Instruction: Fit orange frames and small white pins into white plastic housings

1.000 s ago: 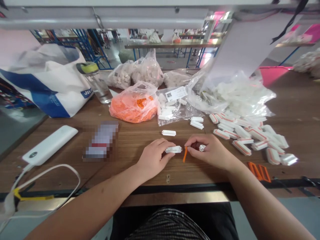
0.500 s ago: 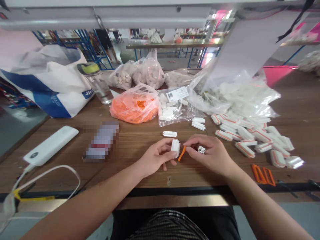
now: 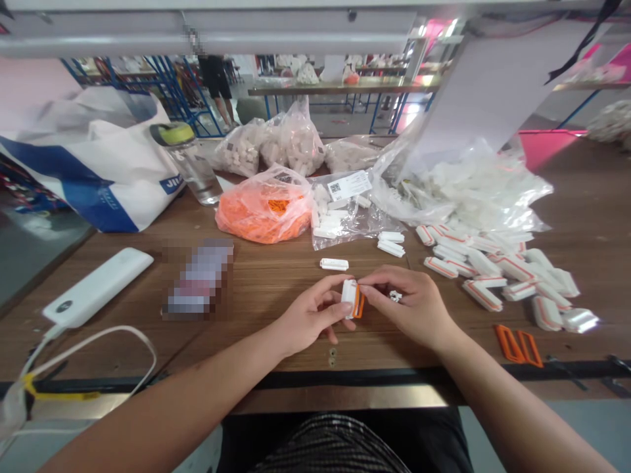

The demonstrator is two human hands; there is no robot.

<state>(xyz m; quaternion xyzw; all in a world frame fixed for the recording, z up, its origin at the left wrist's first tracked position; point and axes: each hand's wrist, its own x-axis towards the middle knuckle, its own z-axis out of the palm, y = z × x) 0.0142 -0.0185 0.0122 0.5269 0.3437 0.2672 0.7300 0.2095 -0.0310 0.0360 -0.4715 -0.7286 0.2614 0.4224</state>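
In the head view, my left hand (image 3: 315,314) is closed round a small white plastic housing (image 3: 348,295), held upright over the table. The thumb and forefinger of my right hand (image 3: 407,303) pinch an orange rectangular frame (image 3: 359,303) against the housing's right side. Small white pieces (image 3: 395,296) show at the curled fingers of my right hand; their kind is too small to make out. Just beyond my hands lies another white housing (image 3: 334,264). Two loose orange frames (image 3: 518,345) rest near the front edge at the right.
White housings with orange seams (image 3: 486,263) are heaped at the right. Behind stand a bag of orange parts (image 3: 263,210), a clear bag of white parts (image 3: 345,210) and a water bottle (image 3: 194,167). A power bank (image 3: 101,286) and phone (image 3: 200,279) lie left. A person (image 3: 217,85) stands far back.
My right hand has moved the orange frame left, from a small gap away to against the white housing. The frame has turned so that its opening shows.
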